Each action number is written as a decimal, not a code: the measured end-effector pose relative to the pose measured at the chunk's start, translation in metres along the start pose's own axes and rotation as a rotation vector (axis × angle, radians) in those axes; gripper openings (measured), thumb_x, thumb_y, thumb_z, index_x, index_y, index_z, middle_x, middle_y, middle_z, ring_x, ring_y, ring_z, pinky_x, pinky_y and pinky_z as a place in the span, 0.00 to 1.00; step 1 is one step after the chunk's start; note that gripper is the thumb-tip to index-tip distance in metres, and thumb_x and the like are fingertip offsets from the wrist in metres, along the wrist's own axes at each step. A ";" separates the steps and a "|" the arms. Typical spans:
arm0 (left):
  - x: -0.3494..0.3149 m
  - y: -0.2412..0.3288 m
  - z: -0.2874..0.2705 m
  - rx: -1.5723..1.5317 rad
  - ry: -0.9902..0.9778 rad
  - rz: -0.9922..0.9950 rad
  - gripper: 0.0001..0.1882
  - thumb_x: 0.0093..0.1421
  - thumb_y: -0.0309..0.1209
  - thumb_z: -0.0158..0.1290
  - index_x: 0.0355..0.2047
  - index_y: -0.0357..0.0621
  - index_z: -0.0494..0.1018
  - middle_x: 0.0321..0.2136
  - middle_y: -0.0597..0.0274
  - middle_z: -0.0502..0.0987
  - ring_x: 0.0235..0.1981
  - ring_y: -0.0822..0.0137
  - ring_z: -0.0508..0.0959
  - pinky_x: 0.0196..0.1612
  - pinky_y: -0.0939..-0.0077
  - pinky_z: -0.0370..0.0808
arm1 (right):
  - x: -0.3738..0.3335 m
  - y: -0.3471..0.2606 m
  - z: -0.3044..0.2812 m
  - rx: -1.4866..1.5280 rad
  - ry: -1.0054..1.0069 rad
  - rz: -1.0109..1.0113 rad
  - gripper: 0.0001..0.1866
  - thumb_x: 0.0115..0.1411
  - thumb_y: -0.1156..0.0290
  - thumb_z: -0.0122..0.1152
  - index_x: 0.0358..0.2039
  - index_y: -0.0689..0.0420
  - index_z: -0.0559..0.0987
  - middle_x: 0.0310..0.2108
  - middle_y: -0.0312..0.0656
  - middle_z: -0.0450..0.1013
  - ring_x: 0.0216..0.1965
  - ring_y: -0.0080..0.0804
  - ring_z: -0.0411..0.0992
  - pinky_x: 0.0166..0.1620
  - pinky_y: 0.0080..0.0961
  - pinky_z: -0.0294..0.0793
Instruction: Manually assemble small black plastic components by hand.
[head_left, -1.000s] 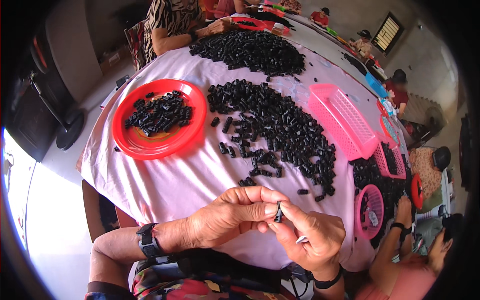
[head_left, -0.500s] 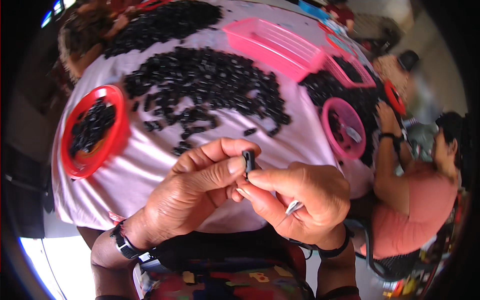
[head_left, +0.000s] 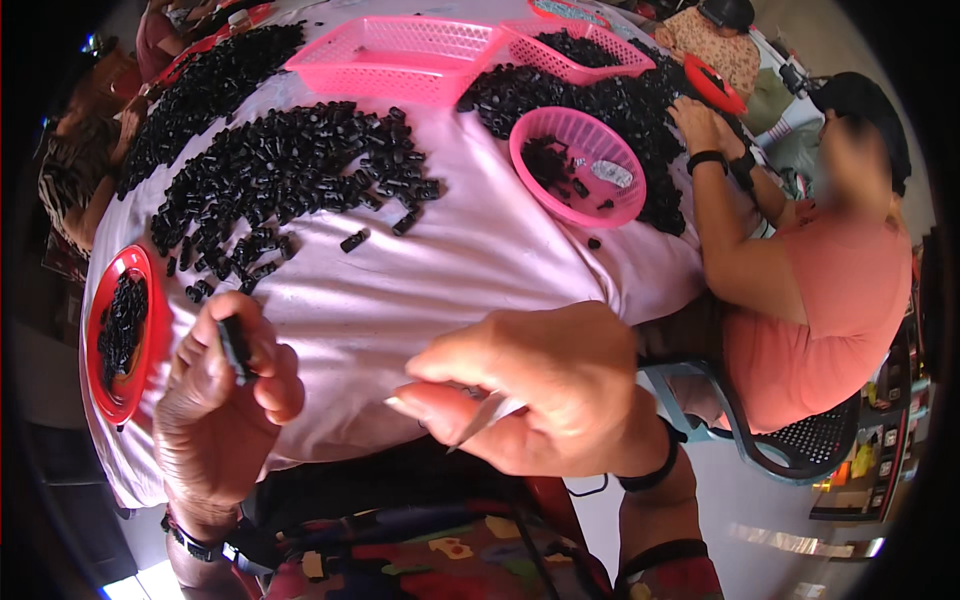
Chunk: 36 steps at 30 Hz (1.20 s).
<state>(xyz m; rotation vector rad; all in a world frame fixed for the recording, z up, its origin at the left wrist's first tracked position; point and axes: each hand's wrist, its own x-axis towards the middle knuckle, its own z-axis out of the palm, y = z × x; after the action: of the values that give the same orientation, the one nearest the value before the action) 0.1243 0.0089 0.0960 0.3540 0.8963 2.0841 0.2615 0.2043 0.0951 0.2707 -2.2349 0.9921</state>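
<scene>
My left hand (head_left: 212, 410) pinches a small black plastic piece (head_left: 235, 348) upright between thumb and fingers, near the red basin (head_left: 157, 335) at the left. That basin holds more such pieces. To the right, my right hand (head_left: 560, 385) is closed over a thin metal blade (head_left: 485, 418), whose pointed end sticks out below the fingers. The two hands are apart, both above the pink cloth (head_left: 400, 270). Beyond them spreads a pile of black plastic pieces (head_left: 290, 180), with a few lying loose at its near edge.
A round pink basket (head_left: 627, 208) with black bits and a clear-looking packet stands right of centre. Rectangular pink baskets (head_left: 400, 85) stand at the back among further piles. A co-worker in a salmon shirt (head_left: 820, 300) sits at the right on a dark chair (head_left: 745, 440); other people sit farther off.
My hands have come apart: the left moved left toward the red basin, still holding the black piece, while the right has let go of it and keeps the blade. The view has turned rightward.
</scene>
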 end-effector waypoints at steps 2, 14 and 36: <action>0.007 -0.002 0.003 0.052 -0.007 0.023 0.20 0.55 0.30 0.60 0.46 0.40 0.70 0.29 0.61 0.71 0.25 0.69 0.69 0.27 0.78 0.65 | -0.013 0.007 -0.010 0.004 0.117 0.009 0.10 0.46 0.79 0.71 0.29 0.61 0.79 0.21 0.39 0.76 0.19 0.26 0.75 0.23 0.20 0.72; -0.001 -0.009 -0.014 0.063 0.037 0.003 0.19 0.55 0.31 0.60 0.45 0.38 0.69 0.29 0.61 0.71 0.25 0.67 0.70 0.27 0.76 0.65 | -0.140 0.035 -0.044 -0.109 -0.179 0.700 0.06 0.50 0.74 0.67 0.28 0.61 0.78 0.19 0.38 0.74 0.19 0.23 0.73 0.25 0.19 0.70; 0.004 0.000 -0.040 0.026 0.137 0.017 0.19 0.58 0.32 0.57 0.48 0.40 0.67 0.32 0.61 0.71 0.28 0.68 0.69 0.30 0.76 0.64 | -0.302 0.243 0.063 -0.626 -0.281 0.592 0.39 0.39 0.43 0.68 0.51 0.49 0.73 0.50 0.45 0.71 0.52 0.43 0.68 0.55 0.42 0.65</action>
<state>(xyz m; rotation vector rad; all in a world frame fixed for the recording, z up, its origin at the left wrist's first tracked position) 0.1013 -0.0072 0.0678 0.2352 1.0052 2.1344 0.3538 0.3034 -0.2741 -0.5918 -2.8255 0.4832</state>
